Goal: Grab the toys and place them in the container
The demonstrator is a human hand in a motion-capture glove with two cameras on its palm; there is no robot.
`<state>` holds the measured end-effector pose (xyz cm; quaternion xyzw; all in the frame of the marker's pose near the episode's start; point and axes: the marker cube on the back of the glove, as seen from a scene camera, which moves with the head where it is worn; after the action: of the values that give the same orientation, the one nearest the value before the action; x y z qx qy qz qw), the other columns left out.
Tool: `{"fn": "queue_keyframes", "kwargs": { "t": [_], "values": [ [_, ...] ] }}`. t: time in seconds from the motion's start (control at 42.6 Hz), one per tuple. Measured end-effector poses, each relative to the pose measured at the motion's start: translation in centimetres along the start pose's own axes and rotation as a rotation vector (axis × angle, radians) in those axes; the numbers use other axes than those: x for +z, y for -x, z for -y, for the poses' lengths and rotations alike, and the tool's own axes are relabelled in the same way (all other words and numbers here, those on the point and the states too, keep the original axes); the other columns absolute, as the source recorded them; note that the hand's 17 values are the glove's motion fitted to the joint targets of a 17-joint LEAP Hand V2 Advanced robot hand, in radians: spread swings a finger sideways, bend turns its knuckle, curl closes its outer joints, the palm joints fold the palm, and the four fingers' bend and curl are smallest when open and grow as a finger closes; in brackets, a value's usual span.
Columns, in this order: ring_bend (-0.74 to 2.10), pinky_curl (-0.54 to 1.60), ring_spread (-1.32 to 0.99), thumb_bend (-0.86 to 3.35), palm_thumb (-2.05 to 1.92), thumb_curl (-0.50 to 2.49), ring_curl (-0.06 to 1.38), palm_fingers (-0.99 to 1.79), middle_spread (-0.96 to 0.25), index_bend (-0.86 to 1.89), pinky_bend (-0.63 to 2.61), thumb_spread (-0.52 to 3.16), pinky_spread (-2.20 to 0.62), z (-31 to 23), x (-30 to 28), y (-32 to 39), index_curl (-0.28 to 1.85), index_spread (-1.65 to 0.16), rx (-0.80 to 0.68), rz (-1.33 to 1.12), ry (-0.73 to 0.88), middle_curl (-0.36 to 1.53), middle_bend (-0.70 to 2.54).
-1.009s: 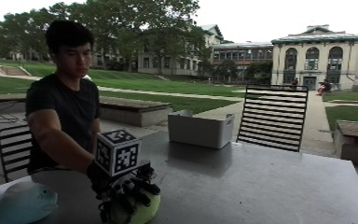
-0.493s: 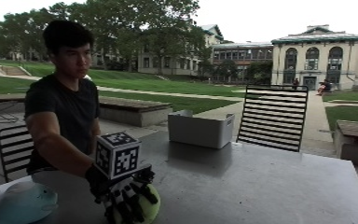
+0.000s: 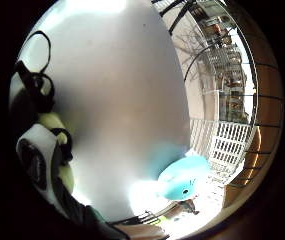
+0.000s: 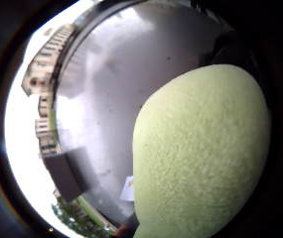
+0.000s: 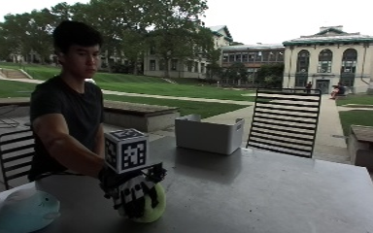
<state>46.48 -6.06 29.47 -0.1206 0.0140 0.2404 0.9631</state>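
Toys include a yellow-green plush ball (image 5: 149,208); the gloved right hand (image 5: 131,190) curls its fingers over it. Being round and soft, it could roll free before reaching the container (image 5: 209,134).

You have no readable text, label, brand, number or sign anywhere in these views. The green toy (image 5: 149,206), the light blue toy (image 5: 26,211) and the grey container (image 5: 209,134) carry no lettering that you can make out, and the table (image 5: 270,194) bears none either. The buildings behind show no legible signs.
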Motion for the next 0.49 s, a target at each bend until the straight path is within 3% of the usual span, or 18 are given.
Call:
{"fn": "queue_keyframes", "kwargs": {
  "t": [0.141,0.258,0.493],
  "values": [
    [1.13,0.26,-0.36,0.8,1.03,0.66,0.47,1.38,-0.29,0.79,0.67,1.42,-0.52,-1.5,-2.0,1.3,0.42,-0.24,0.006,0.036,0.014,0.55,1.01],
    [1.18,0.31,-0.36,0.5,0.77,0.69,0.48,1.19,-0.3,0.74,0.74,1.07,-0.48,-2.7,-5.3,2.8,0.43,-0.24,-0.017,0.016,0.016,0.55,0.97],
    [1.17,0.39,-0.38,0.3,0.61,0.74,0.49,1.03,-0.36,0.61,0.92,0.79,-0.45,-6.6,-14.2,7.6,0.45,-0.29,-0.022,0.019,-0.063,0.53,0.81]
  ]
}}
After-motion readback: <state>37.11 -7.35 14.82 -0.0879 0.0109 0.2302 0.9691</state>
